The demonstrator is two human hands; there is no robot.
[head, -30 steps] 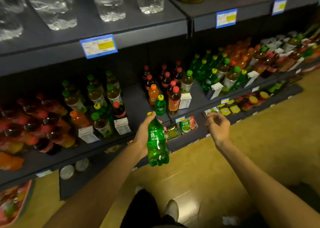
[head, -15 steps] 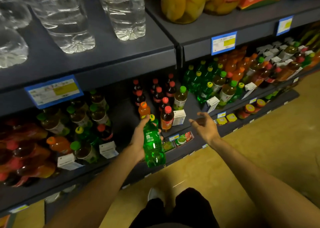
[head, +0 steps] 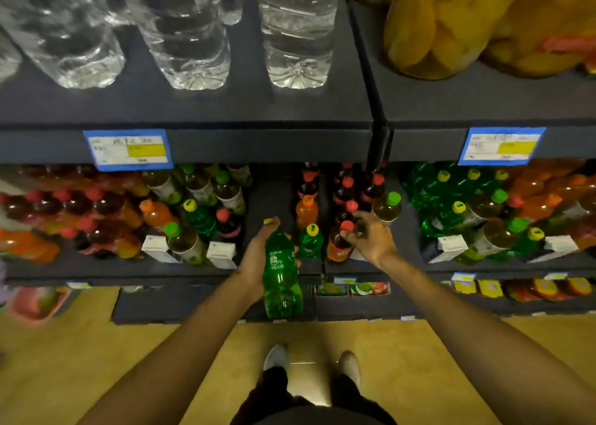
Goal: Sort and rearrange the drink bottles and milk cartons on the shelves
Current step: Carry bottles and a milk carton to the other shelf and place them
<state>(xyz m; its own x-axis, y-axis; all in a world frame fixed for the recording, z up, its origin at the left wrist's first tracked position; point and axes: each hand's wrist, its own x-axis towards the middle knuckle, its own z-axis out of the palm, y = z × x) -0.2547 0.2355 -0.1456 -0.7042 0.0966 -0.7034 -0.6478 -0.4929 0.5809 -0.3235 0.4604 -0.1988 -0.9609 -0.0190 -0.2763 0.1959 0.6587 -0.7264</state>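
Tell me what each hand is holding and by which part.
Left hand grips the green bottle around its upper body and neck. Right hand pinches the red cap of a dark bottle on the shelf.

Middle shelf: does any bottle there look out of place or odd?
Yes. Left of the gap, an orange bottle, a yellow-capped green bottle and white cartons stand mixed among tea bottles. At far left, orange bottles seem to lie on their sides.
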